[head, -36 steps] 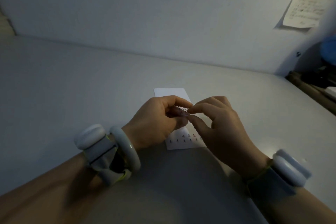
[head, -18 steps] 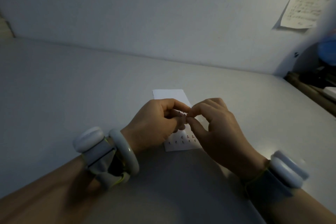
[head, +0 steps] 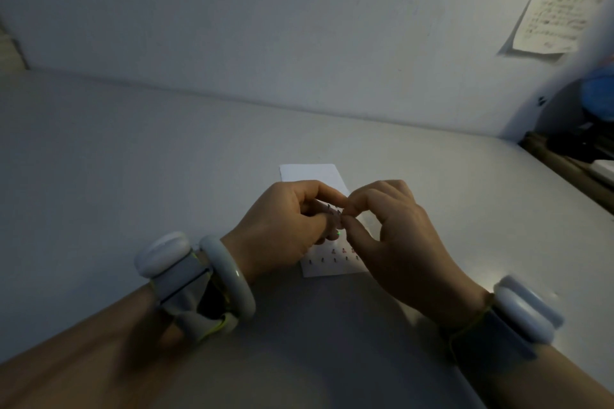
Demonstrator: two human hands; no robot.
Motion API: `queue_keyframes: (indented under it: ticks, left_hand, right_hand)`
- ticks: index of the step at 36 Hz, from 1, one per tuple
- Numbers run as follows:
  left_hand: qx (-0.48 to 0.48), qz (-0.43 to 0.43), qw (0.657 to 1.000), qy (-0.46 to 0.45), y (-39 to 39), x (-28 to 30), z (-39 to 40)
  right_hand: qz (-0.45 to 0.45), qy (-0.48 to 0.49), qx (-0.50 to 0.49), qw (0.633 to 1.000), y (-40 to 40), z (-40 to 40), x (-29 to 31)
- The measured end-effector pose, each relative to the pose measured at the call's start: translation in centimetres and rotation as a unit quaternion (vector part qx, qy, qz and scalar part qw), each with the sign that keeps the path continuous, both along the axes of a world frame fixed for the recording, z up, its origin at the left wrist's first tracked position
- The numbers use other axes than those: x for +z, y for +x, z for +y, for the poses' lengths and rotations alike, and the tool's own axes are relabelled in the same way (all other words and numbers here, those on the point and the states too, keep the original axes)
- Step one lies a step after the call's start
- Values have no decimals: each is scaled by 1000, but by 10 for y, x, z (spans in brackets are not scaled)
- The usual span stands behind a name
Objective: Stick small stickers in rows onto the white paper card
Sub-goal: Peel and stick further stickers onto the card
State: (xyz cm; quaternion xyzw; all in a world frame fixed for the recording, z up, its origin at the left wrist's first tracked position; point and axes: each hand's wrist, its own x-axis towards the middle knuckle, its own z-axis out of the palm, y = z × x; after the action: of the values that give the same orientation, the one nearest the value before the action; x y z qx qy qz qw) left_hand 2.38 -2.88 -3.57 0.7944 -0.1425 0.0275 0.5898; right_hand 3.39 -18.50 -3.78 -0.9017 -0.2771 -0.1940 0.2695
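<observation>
White paper card (head: 312, 173) flat on table (head: 133, 159), ~2 sticker rows (head: 334, 259) done at near edge w/ most still blank, left hand (head: 282, 226) holds sticker strip (head: 334, 212), right hand (head: 392, 236) pinching one off.

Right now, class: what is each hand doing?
Left hand: curled, holding a small sticker strip.
Right hand: thumb and forefinger pinching at that strip's edge.

left wrist: white pod (head: 162, 257), grey strap, pale bangle (head: 229, 276) | right wrist: white pod (head: 528, 307)
</observation>
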Motion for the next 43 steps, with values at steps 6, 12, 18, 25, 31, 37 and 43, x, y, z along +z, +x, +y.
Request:
queue_keyframes:
  ticks: [6,12,18,25,31,37,43]
  left_hand:
    - [-1,7,1000,-7,0,1,0]
    - [-3,20,1000,-21,0,1,0]
    - [-1,32,999,-31,0,2,0]
    - [-3,42,998,-39,0,3,0]
    - [0,45,998,-40,0,4,0]
    - [0,49,998,-50,-1,6,0]
    - [6,60,995,-74,-1,8,1]
  right_hand:
    - [3,-2,0,1000,0,1,0]
    - [-1,3,8,1000,0,0,1]
    - [-7,2,10,1000,2,0,0]
    - [-9,7,19,1000,2,-1,-1]
    - [-4,0,23,1000,2,-1,0]
    - [24,25,21,999,0,-1,3]
    - [91,67,17,993,0,-3,8]
